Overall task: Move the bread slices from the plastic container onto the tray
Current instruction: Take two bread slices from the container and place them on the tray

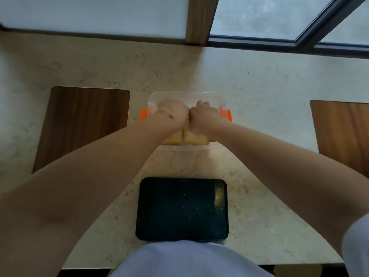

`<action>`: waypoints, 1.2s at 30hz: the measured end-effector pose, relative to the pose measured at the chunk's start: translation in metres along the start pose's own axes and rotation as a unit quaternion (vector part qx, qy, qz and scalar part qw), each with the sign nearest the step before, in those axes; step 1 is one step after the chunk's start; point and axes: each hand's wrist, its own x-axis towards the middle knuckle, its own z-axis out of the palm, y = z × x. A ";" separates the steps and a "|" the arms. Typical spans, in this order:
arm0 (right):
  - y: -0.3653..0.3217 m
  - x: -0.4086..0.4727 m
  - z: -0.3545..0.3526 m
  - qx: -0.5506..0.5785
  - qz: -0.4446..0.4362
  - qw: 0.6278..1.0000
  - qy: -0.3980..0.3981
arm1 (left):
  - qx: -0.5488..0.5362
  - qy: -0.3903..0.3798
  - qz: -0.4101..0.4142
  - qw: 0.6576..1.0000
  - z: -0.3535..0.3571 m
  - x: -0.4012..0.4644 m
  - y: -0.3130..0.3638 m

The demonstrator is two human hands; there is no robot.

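Observation:
A clear plastic container (184, 95) with orange side clips stands on the marble counter, in the middle. Pale yellow bread slices (192, 139) show in its near half, below my wrists. Both hands reach down into the container side by side, knuckles touching. My left hand (173, 111) and my right hand (203, 114) are curled, with the fingers hidden inside the container, so what they hold is not visible. A black rectangular tray (182, 208) lies nearer to me, bare apart from crumbs.
A dark wooden board (83, 124) lies left of the container, and a lighter wooden one (343, 132) sits at the right edge. A window and its frame run along the far side of the counter (249, 80). The counter's near edge is by my body.

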 end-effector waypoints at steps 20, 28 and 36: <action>0.045 -0.120 -0.040 0.512 0.115 0.832 0.178 | -0.457 0.233 -0.054 0.857 0.005 -0.117 -0.032; 0.029 -0.217 0.072 0.827 0.164 0.538 0.024 | -0.886 -0.009 -0.187 0.423 0.137 -0.210 -0.007; -0.005 -0.262 0.182 0.829 0.282 0.480 -0.051 | -0.885 -0.048 -0.269 0.377 0.229 -0.259 0.050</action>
